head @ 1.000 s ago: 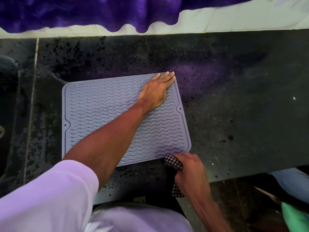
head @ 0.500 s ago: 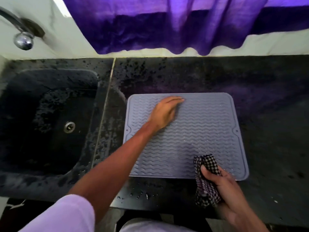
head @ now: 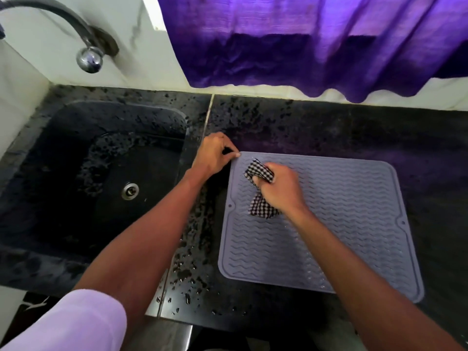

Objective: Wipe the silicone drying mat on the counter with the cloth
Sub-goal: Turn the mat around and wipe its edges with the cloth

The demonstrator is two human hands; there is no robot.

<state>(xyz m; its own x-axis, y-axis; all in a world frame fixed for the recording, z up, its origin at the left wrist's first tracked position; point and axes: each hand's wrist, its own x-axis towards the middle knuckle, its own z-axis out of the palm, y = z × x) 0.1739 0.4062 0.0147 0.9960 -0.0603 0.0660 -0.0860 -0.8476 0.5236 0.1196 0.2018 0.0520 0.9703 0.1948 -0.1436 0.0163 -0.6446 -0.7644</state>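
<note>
A grey silicone drying mat [head: 342,219] with wavy ridges lies flat on the black counter [head: 417,153]. My right hand [head: 281,188] presses a bunched black-and-white checked cloth [head: 260,173] onto the mat's far left part; cloth ends stick out above and below the fist. My left hand [head: 215,154] pinches the mat's far left corner between thumb and fingers, holding it against the counter.
A black sink [head: 96,173] with a drain lies left of the mat, a chrome tap [head: 88,57] above it. Water drops speckle the counter between sink and mat. A purple curtain [head: 316,41] hangs over the back wall. The counter's front edge runs just below the mat.
My right hand carried the cloth from the mat's near edge up to its far left part. My left hand left the mat's surface and took hold of the far left corner.
</note>
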